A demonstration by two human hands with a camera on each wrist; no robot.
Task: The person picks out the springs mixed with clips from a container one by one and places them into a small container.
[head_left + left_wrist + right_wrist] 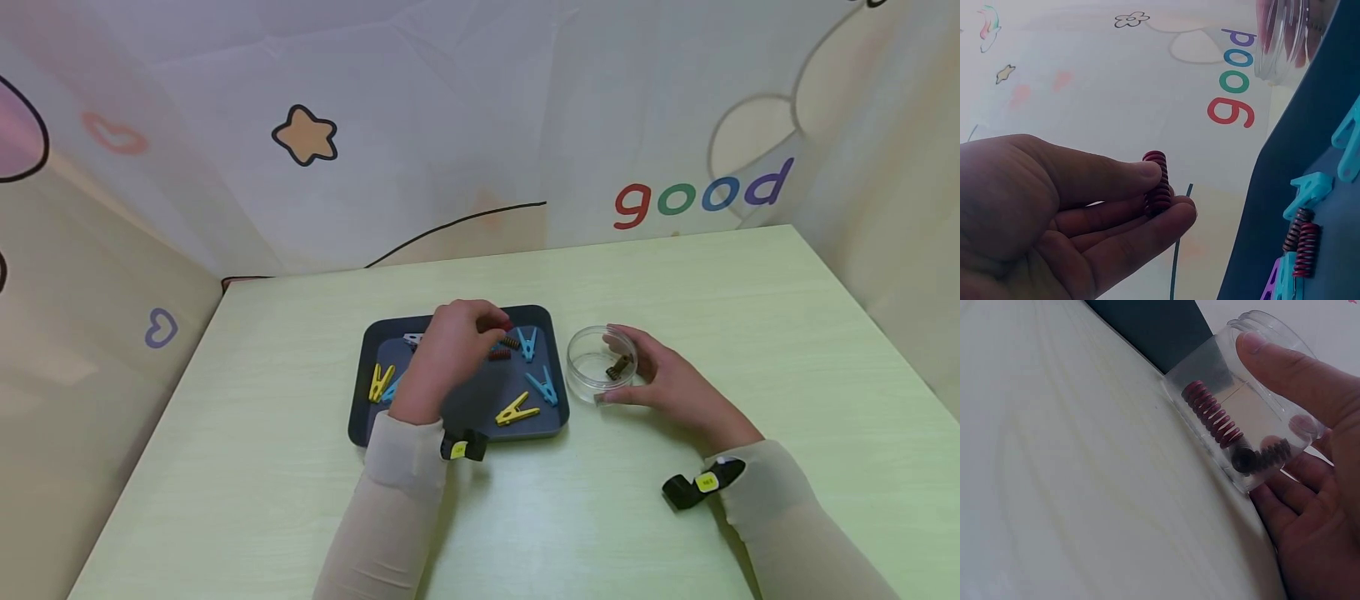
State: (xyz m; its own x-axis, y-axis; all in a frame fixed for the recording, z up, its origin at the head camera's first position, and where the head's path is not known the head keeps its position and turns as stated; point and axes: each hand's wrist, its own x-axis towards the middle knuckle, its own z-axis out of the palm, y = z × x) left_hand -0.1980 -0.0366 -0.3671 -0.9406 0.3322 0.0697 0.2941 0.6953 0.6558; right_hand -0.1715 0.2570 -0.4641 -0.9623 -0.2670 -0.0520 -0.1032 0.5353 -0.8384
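So I've got a red spring [1163, 184] in my left hand [453, 350], over the far side of the dark tray [476, 404]. What I'd say matters with something this small and round: pinch it across the coils, squeeze just enough that it doesn't roll, and go high enough that neither end snags a clip. There's another red spring [1307, 251] side by side with a dark spring [1297, 230] in the tray, with a blue clip [1307, 190] right by them (springs and clips look like a great recipe for tangles), so I'd keep my knuckles out of there.

As for the hand itself, the gap is narrow, just one spring wide: thumb on one side, fingertips on the other, and both ends of the coil poke out past the thumb.

My right hand [667, 383] is curled around the clear jar [588, 367], which stands on the table [600, 500] just to the right of the tray. Inside are a red coil [1212, 414] and some dark coils [1272, 455]. A relaxed grip seems plenty; I'd guess thin plastic doesn't need crushing.
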